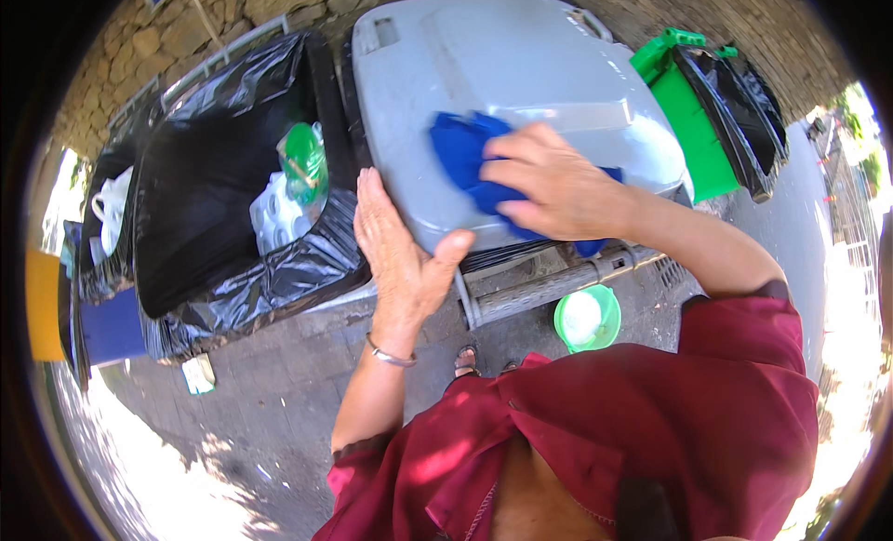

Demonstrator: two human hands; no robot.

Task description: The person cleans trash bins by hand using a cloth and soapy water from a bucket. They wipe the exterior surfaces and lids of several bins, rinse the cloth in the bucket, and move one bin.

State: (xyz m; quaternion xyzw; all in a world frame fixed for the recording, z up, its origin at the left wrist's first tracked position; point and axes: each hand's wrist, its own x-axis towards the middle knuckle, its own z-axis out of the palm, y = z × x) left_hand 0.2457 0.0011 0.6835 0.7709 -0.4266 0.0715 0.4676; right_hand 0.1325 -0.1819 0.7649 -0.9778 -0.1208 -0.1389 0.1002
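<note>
A large grey plastic wheelie-bin lid (516, 59) lies closed in front of me. My right hand (551, 182) presses a blue cloth (466, 150) onto the near half of the lid. The cloth is bunched under the fingers, and its loose end hangs over the front edge. Against the lid's front left corner rests my left hand (401, 255), flat, with the thumb spread and nothing held. The hand and cloth look slightly blurred. Below the lid, a tubular bar (541, 290) runs along the bin's front.
To the left stands an uncovered bin lined with a black bag (209, 192), holding a green plastic bottle (303, 168) and an egg carton (273, 216). A green bucket (610, 318) with whitish contents sits on the paving. At right is a green bin (691, 129); behind, a stone wall (279, 0).
</note>
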